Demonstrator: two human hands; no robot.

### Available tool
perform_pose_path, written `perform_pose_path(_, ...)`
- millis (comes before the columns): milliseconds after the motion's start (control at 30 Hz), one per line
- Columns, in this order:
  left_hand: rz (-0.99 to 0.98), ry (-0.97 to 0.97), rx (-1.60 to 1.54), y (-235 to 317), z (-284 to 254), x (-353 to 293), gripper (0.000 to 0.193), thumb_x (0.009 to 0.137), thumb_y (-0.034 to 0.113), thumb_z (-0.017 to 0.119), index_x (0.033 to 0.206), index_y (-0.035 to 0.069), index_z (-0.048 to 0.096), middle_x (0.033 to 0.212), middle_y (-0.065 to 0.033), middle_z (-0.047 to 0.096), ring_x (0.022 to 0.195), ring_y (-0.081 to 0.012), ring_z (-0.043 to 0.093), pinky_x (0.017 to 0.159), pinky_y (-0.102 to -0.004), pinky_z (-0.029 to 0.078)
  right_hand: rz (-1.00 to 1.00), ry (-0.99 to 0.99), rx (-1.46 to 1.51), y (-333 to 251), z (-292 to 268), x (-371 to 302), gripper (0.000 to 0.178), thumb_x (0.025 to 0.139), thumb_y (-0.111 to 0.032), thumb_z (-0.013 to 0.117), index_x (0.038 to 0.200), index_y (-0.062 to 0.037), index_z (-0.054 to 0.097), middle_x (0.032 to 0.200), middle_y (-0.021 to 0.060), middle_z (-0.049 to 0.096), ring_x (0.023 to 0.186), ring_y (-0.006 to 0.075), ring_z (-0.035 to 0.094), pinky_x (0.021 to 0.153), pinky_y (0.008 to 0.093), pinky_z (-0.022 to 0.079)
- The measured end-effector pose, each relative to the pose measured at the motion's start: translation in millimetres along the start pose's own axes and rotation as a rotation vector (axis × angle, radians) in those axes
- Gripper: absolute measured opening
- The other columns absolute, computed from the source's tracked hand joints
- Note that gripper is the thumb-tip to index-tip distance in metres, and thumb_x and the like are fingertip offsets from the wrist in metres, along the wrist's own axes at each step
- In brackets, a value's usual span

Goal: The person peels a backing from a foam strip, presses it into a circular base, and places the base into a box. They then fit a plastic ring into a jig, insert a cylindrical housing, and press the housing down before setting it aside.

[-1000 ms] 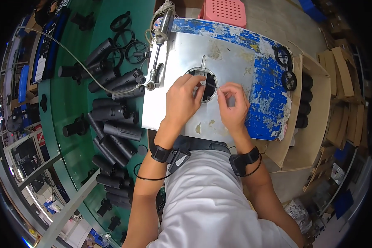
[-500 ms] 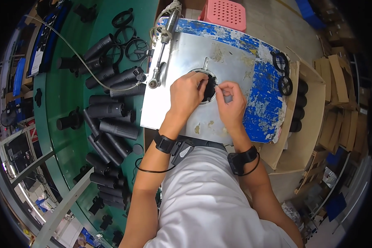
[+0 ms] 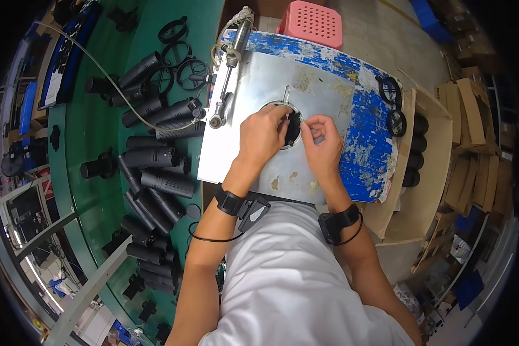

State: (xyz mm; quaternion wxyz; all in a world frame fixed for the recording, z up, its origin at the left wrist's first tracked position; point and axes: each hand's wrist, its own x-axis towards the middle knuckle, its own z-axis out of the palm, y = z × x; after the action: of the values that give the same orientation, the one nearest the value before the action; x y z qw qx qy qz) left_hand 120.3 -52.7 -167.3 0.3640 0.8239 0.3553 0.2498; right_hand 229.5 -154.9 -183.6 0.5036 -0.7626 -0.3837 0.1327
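A metal ring (image 3: 298, 108) frames a round opening in the silver metal plate, with a dark black interior (image 3: 294, 128) showing between my hands. My left hand (image 3: 262, 136) lies over the ring's left side, fingers curled together and reaching in over the opening; their tips are partly hidden. At the right rim, my right hand (image 3: 323, 141) is closed, thumb and index finger pinched together. Whatever either hand grips is too small or too covered to make out. The metal plate (image 3: 323, 86) lies on a worn blue board (image 3: 370, 144).
A pneumatic cylinder (image 3: 232, 63) stands at the plate's left edge. Several black perforated tubes (image 3: 166, 182) and black rings (image 3: 191, 74) cover the green table (image 3: 106, 202). Two joined black rings (image 3: 390, 90) lie at right, beside a cardboard box (image 3: 429, 190) with black cylinders. A pink stool (image 3: 312, 26) stands beyond.
The view has shifted slightly, so the plate and cylinder sit a little lower. My left hand has turned slightly over the opening; the right keeps its pinch at the rim.
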Motion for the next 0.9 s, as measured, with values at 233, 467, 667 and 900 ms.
perform_pose_path(233,0.017,0.010,0.032,-1.3,4.1,4.0,0.008,0.079,0.009,0.065,0.086,0.008,0.068,0.083,-0.0078,0.067,0.072,-0.0314,0.065,0.062,-0.0400,0.051,-0.014,-0.003,-0.023,1.6,-0.6,-0.1,0.015,0.080,-0.005,0.071,0.089,-0.0035,0.059,0.080,0.0058,0.065,0.062,0.0174,0.059,0.058,0.0286,0.048)
perform_pose_path(467,0.032,0.013,0.050,-2.9,1.7,6.3,0.008,0.079,0.008,0.065,0.087,0.007,0.068,0.083,-0.0091,0.066,0.071,-0.0322,0.064,0.061,-0.0409,0.051,-0.036,-0.015,-0.026,-2.0,0.6,1.3,0.015,0.081,-0.004,0.071,0.090,-0.0033,0.058,0.081,0.0056,0.065,0.065,0.0172,0.062,0.058,0.0287,0.047)
perform_pose_path(667,0.055,-0.029,0.103,-6.0,4.2,4.3,0.009,0.077,0.008,0.067,0.086,0.009,0.069,0.085,-0.0072,0.068,0.070,-0.0304,0.065,0.062,-0.0378,0.052,-0.062,0.004,-0.038,-1.2,2.9,1.4,0.016,0.081,-0.005,0.072,0.091,-0.0032,0.060,0.076,0.0043,0.066,0.064,0.0131,0.057,0.059,0.0258,0.043)
perform_pose_path(900,0.059,-0.015,0.158,-4.9,8.4,6.0,0.009,0.077,0.009,0.067,0.086,0.009,0.070,0.083,-0.0062,0.068,0.068,-0.0299,0.065,0.060,-0.0379,0.052,-0.043,-0.019,-0.062,-1.5,1.3,1.1,0.016,0.081,-0.004,0.069,0.091,-0.0043,0.058,0.082,0.0049,0.065,0.068,0.0175,0.062,0.058,0.0293,0.046)
